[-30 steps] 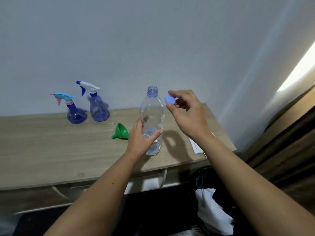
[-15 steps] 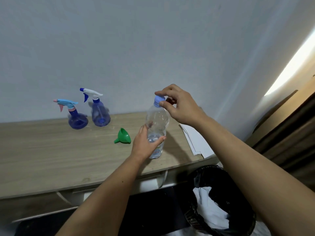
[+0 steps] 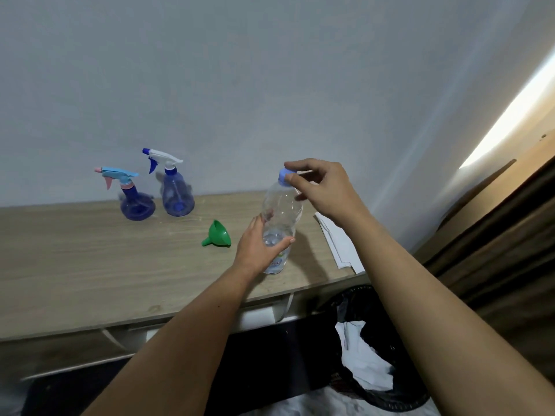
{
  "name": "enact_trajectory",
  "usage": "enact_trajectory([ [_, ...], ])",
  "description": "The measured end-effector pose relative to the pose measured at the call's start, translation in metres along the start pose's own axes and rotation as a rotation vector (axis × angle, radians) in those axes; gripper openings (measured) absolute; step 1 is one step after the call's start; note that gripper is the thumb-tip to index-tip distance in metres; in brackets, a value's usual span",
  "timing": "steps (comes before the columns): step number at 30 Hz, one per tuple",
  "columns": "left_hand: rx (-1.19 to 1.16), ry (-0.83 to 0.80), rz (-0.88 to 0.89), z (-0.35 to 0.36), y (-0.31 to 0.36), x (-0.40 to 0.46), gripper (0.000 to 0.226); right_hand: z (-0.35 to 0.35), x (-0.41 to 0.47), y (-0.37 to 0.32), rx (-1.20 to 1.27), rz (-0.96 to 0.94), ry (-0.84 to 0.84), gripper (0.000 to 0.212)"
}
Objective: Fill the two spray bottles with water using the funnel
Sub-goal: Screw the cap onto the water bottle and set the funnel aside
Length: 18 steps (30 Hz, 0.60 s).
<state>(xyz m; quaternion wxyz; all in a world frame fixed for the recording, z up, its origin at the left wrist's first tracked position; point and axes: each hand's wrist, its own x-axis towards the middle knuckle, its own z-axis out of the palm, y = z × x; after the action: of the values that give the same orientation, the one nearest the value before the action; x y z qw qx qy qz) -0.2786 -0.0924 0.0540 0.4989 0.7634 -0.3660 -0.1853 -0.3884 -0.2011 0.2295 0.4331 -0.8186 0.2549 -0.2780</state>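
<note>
wooden desk (image 3: 90,265) against pale wall (image 3: 270,85); papers (image 3: 336,238) at its right edge

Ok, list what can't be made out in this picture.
All in the head view:
- Water bottle: its level, hidden by the left hand.
- Cap: whether screwed tight, covered by the right hand.
- Two spray bottles: contents, blurred.
- Papers: partly under the right forearm.
</note>
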Motion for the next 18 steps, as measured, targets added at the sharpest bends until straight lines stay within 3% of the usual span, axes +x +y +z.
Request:
enact_trajectory([
  [4,-0.036,-0.013,-0.016,-0.002,-0.003,0.000,0.094,0.016,0.003,0.007,0.004,-0.031,0.039,0.029],
  [8,-0.028,-0.013,-0.012,-0.005,-0.002,0.000,0.095,0.018,0.012,0.012,-0.055,-0.052,0.008,0.020],
  [13,0.011,-0.016,-0.002,-0.004,0.003,-0.001,0.097,0.022,0.010,0.021,-0.001,0.005,0.099,0.039],
  [18,0.053,-0.010,-0.042,-0.004,0.004,0.001,0.102,0.004,0.019,0.022,0.042,-0.116,-0.123,0.030],
])
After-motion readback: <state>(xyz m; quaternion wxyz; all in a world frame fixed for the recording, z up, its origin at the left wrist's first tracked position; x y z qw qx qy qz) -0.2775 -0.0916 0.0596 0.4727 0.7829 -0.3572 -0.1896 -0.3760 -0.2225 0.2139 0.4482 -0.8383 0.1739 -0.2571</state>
